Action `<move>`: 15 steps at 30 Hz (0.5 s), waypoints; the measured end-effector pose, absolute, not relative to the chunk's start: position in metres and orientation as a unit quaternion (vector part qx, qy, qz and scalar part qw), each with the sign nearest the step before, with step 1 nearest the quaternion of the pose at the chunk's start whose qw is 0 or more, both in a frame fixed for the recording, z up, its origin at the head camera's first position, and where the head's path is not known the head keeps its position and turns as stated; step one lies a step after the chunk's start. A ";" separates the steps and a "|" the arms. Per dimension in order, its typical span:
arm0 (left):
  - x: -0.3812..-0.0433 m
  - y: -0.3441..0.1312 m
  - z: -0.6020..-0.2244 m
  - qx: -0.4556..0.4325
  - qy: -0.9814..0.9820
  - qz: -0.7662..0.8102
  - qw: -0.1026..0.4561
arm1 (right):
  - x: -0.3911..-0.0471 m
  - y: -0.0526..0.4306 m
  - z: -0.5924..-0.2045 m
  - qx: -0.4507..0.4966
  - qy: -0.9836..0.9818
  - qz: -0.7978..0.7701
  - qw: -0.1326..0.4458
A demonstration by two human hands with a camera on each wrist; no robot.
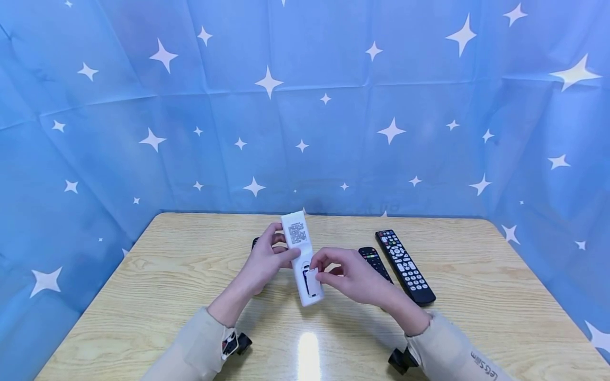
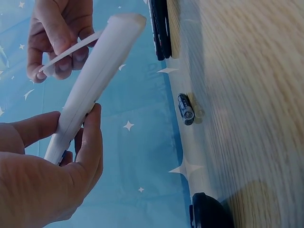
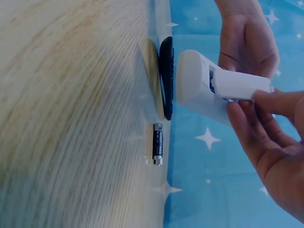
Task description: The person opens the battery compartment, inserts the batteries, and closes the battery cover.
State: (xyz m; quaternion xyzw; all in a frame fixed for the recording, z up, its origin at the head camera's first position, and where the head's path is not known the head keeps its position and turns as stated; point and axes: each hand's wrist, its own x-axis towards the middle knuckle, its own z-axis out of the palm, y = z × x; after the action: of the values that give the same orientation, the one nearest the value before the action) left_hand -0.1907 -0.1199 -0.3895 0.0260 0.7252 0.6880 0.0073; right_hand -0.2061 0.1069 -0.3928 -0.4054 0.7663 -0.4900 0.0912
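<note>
A white remote control [image 1: 296, 233] is held up over the table by my left hand [image 1: 269, 259], thumb across its back and fingers behind it. Its back, with a printed label, faces the head camera, and the battery compartment [image 1: 307, 279] near the lower end is uncovered. My right hand [image 1: 350, 272] pinches the white battery cover [image 3: 240, 84] between thumb and fingers. The cover stands tilted away from the remote, one end close over the compartment. In the right wrist view something dark blue shows inside the compartment. A loose battery [image 3: 157, 144] lies on the tabletop, hidden in the head view.
To the right lie two black remotes, a long one [image 1: 405, 267] with white buttons and a smaller one [image 1: 374, 260] partly behind my right hand. Another black remote [image 1: 255, 242] peeks out behind my left hand. A starry blue curtain [image 1: 305, 116] hangs beyond the wooden table [image 1: 190, 254].
</note>
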 end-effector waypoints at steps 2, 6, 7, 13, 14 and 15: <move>-0.191 -0.120 -0.389 0.026 0.725 0.689 0.006 | -0.206 0.107 -0.393 -0.405 0.768 -0.488 0.091; -0.190 -0.119 -0.389 0.028 0.724 0.689 0.004 | -0.207 0.106 -0.394 -0.402 0.774 -0.480 0.092; -0.190 -0.119 -0.389 0.028 0.724 0.690 0.004 | -0.207 0.106 -0.395 -0.401 0.776 -0.478 0.091; -0.189 -0.119 -0.388 0.027 0.723 0.690 0.006 | -0.205 0.106 -0.393 -0.405 0.787 -0.460 0.070; -0.189 -0.119 -0.388 0.027 0.723 0.690 0.007 | -0.205 0.105 -0.392 -0.407 0.789 -0.456 0.065; -0.189 -0.119 -0.388 0.027 0.722 0.691 0.007 | -0.204 0.105 -0.392 -0.409 0.790 -0.453 0.059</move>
State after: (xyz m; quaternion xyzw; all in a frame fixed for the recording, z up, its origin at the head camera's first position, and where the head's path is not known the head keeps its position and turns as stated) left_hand -0.1892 -0.1187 -0.3881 0.0269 0.7224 0.6909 0.0070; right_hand -0.2044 0.1053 -0.3920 -0.4095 0.7898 -0.4528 0.0594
